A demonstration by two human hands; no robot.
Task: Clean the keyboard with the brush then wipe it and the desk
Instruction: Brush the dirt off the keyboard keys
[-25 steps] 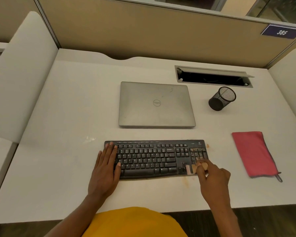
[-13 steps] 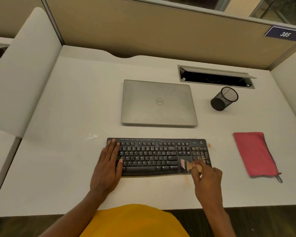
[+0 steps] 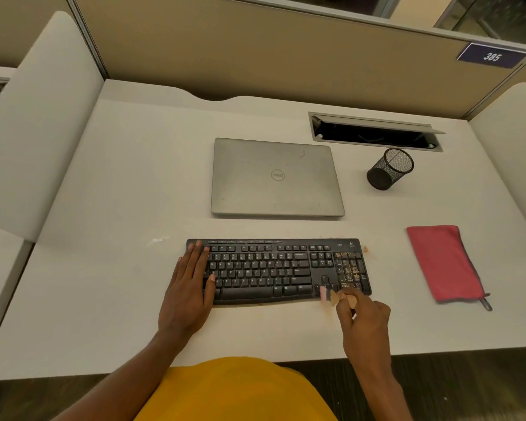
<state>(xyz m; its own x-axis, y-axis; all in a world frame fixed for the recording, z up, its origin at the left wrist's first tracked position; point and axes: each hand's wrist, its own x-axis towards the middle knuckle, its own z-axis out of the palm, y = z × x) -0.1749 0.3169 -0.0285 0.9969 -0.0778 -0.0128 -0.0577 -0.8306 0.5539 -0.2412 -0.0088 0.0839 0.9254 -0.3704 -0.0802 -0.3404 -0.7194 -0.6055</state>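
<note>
A black keyboard (image 3: 271, 268) lies on the white desk (image 3: 119, 208), with brownish crumbs on its number pad at the right end. My left hand (image 3: 189, 287) rests flat on the keyboard's left end, fingers spread. My right hand (image 3: 365, 320) grips a small wooden-handled brush (image 3: 331, 296); its bristles touch the keyboard's front edge near the arrow keys. A folded red cloth (image 3: 441, 262) lies on the desk to the right of the keyboard, apart from both hands.
A shut silver laptop (image 3: 275, 177) sits behind the keyboard. A black mesh pen cup (image 3: 389, 169) stands at its right, near an open cable slot (image 3: 374, 133). White dividers flank the desk. Small crumbs lie by the keyboard's right corner (image 3: 365, 249).
The brush in my right hand has swept leftward and forward from the number pad to the front edge by the arrow keys. My left hand has stayed on the keyboard.
</note>
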